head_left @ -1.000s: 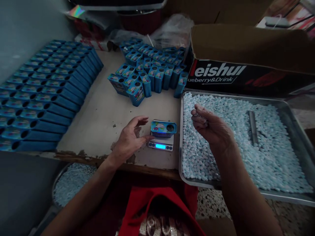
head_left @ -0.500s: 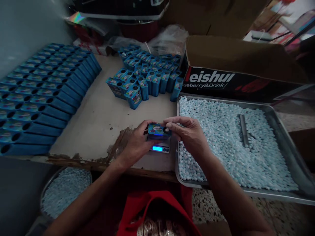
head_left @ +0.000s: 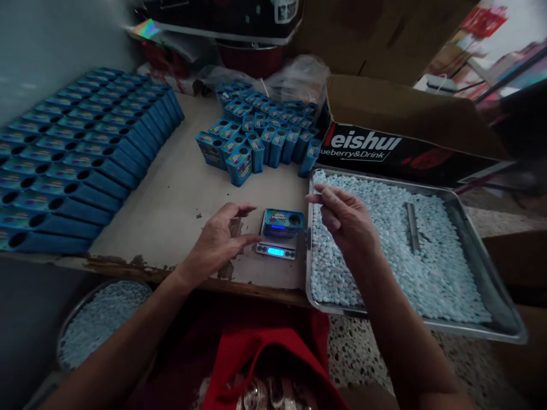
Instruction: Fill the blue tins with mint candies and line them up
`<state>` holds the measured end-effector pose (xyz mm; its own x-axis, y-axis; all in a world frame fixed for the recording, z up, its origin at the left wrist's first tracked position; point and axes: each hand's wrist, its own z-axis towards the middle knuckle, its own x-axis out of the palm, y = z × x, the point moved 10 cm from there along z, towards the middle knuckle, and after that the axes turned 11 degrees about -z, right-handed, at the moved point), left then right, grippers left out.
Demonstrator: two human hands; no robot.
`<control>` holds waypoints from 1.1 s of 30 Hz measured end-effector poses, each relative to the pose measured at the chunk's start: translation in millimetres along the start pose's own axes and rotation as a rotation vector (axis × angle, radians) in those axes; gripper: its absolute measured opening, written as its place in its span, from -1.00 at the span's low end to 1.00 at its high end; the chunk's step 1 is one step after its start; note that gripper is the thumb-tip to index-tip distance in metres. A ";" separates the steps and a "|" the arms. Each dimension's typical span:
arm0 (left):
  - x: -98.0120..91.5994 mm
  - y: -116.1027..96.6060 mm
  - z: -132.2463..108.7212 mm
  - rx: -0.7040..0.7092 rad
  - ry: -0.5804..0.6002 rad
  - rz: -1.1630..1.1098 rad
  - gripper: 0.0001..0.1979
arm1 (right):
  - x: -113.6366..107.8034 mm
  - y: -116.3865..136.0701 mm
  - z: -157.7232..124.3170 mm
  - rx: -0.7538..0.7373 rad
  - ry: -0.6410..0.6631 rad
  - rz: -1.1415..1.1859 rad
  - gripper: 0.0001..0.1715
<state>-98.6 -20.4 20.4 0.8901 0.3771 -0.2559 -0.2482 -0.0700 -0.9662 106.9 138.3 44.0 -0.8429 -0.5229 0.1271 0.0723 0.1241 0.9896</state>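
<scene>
A blue box (head_left: 282,223) with a dark round hole in its top rests on a small scale (head_left: 265,249) whose display glows blue. Just left of the scale is my left hand (head_left: 220,238), thumb and fingers spread apart and holding nothing. Over the left part of the metal tray (head_left: 504,296) my right hand (head_left: 344,219) hovers with fingers pinched together; what they hold, if anything, is too small to make out. Pale blue and white candies (head_left: 376,273) fill the tray, and a grey metal bar (head_left: 412,228) lies on them.
Rows of blue boxes (head_left: 98,148) stand at the left, and a looser group (head_left: 273,139) stands at the back centre. Behind the tray is a black printed carton (head_left: 363,145). A round bowl of candies (head_left: 102,322) sits below the table edge at the lower left.
Both hands have let go of the blue box, which now sits on the scale. My left hand moved left and opened; my right hand moved right, over the tray. The camera view shifted slightly.
</scene>
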 end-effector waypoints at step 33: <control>83.2 -54.9 37.6 0.345 0.427 0.538 -0.64 | -47.1 -11.1 4.7 0.083 -0.062 -0.448 -0.57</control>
<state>-25.3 49.5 53.3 0.6659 -0.0211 -0.7458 -0.7318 0.1759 -0.6584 143.2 165.6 26.7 -0.8116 -0.4895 -0.3188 -0.3473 -0.0345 0.9371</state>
